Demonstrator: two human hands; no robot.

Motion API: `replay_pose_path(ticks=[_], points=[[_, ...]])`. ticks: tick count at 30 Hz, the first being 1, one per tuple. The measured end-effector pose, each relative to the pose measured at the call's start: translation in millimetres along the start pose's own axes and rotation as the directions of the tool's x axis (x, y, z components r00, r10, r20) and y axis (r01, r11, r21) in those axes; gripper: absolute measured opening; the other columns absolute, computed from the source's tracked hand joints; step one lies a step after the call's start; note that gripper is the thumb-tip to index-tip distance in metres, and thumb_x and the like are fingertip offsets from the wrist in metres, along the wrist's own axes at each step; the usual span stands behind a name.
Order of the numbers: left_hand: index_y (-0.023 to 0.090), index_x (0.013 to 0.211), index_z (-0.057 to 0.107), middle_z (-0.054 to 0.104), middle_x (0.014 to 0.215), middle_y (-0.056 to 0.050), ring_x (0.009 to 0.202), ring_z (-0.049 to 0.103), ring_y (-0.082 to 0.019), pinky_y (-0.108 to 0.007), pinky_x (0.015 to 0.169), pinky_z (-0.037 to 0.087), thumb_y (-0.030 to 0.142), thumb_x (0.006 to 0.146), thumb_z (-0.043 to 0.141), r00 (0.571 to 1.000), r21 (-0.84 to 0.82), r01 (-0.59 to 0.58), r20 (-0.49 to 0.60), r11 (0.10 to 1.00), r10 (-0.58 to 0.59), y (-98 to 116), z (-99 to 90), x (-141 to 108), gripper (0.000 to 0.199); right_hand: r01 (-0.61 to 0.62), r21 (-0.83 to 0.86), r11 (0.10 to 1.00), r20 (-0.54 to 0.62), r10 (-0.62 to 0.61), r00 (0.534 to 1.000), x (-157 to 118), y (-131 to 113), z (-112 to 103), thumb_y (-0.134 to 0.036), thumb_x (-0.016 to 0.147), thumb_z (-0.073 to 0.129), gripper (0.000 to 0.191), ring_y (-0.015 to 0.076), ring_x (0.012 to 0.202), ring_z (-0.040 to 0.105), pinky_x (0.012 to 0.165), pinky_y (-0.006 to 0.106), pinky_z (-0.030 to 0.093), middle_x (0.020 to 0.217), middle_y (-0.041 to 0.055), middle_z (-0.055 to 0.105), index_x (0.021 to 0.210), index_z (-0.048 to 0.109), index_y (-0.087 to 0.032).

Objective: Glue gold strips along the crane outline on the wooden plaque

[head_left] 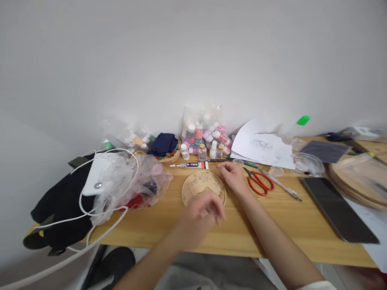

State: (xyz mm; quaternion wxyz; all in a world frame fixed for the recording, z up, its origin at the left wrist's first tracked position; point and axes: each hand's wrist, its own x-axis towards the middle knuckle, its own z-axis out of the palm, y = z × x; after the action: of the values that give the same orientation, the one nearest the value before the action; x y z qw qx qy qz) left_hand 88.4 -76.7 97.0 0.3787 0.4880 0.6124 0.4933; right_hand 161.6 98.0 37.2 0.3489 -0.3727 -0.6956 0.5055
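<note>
A round wooden disc (193, 180) with a pencilled design lies on the table in front of me. My left hand (206, 207) is over its near edge, blurred, with fingers bent inward; whether they hold anything cannot be seen. Just beyond the disc's right rim is my right hand (232, 175), its fingers closed together and the tips pointing left. What is between them, if anything, is hidden. A tube of B-7000 glue (192, 165) lies behind the disc. Near the right fingertips runs a thin dark stick (216, 160). Red-handled scissors (260, 183) rest right of that hand.
Small bottles (202, 152) stand in front of a clear bag of coloured jars (198, 131). Drawn paper sheets (263, 145) lean at the wall. A dark tablet (337, 209) lies right, beside stacked wooden rounds (356, 181). Plastic bags (145, 177) and a white cable (107, 233) crowd the left.
</note>
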Motion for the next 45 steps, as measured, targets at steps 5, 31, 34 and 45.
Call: replay_pose_path(ticks=[5, 31, 34, 45], points=[[0.018, 0.072, 0.052, 0.056, 0.070, 0.002, 0.068, 0.052, -0.014, -0.027, 0.064, 0.040, 0.006, 0.070, 0.044, 0.925, 0.380, 0.042, -0.364, 0.924, 0.108, -37.3, -63.9, 60.6, 0.015, 0.101, -0.115, 0.988, 0.072, -0.093, 0.993, -3.6, -22.4, -18.3, -0.040, 0.077, 0.053, 0.030, 0.0112, 0.047, 0.042, 0.048, 0.023, 0.032, 0.050, -0.0019, 0.052, 0.067, 0.065, -0.015], [0.016, 0.079, 0.061, 0.062, 0.080, -0.004, 0.080, 0.055, -0.016, -0.031, 0.079, 0.044, 0.025, 0.088, 0.058, 0.895, 0.583, -0.422, 0.142, 0.694, 0.424, -79.9, -38.3, 57.9, 0.013, 0.649, -0.464, 0.602, 0.460, -0.462, 0.758, -30.2, 7.1, -31.7, -0.022, 0.092, 0.046, 0.025, 0.0166, 0.066, 0.069, 0.060, 0.025, 0.052, 0.080, 0.0073, 0.074, 0.089, 0.070, -0.017], [0.016, 0.079, 0.059, 0.062, 0.080, -0.003, 0.079, 0.054, -0.016, -0.030, 0.077, 0.044, 0.025, 0.088, 0.057, 0.897, 0.586, -0.413, 0.132, 0.697, 0.421, -81.3, -37.7, 57.9, 0.013, 0.666, -0.441, 0.602, 0.474, -0.474, 0.742, -31.5, 4.5, -31.1, -0.021, 0.093, 0.044, 0.026, 0.0152, 0.060, 0.066, 0.056, 0.024, 0.050, 0.073, 0.0063, 0.072, 0.086, 0.070, -0.018], [0.017, 0.084, 0.063, 0.062, 0.082, -0.004, 0.080, 0.055, -0.015, -0.030, 0.076, 0.045, 0.026, 0.092, 0.051, 0.888, 0.605, -0.436, 0.170, 0.666, 0.427, -85.2, -37.9, 58.5, 0.017, 0.643, -0.402, 0.651, 0.469, -0.457, 0.756, -34.0, -2.4, -31.7, -0.022, 0.092, 0.045, 0.026, 0.0143, 0.058, 0.065, 0.055, 0.023, 0.048, 0.069, 0.0056, 0.071, 0.086, 0.069, -0.019]])
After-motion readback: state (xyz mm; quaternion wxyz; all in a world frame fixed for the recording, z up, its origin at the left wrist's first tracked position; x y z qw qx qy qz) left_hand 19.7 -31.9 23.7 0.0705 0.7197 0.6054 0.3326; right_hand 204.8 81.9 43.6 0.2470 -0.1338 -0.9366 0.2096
